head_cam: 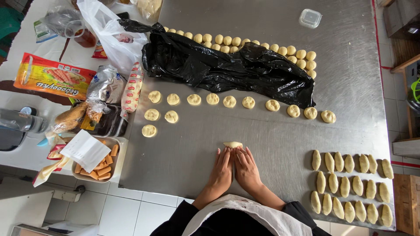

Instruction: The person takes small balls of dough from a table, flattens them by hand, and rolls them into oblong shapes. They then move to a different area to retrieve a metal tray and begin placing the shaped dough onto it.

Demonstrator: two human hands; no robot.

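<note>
A small oval piece of pale dough (232, 144) lies on the steel table (183, 148), just past my fingertips. My left hand (222, 169) and my right hand (246, 168) lie flat side by side, palms down, fingertips touching the dough's near edge. Flattened round dough discs (213, 98) form a row farther out, with a few more discs (152, 115) to the left. Shaped elongated dough pieces (348, 185) sit in three rows at the right.
A black plastic sheet (218, 67) covers several dough balls (227, 40) at the back. A tray of orange sticks (101, 168) with a paper on it, food packets (52, 76), white plastic bags (114, 35) and a clear lidded container (310, 18) surround the table.
</note>
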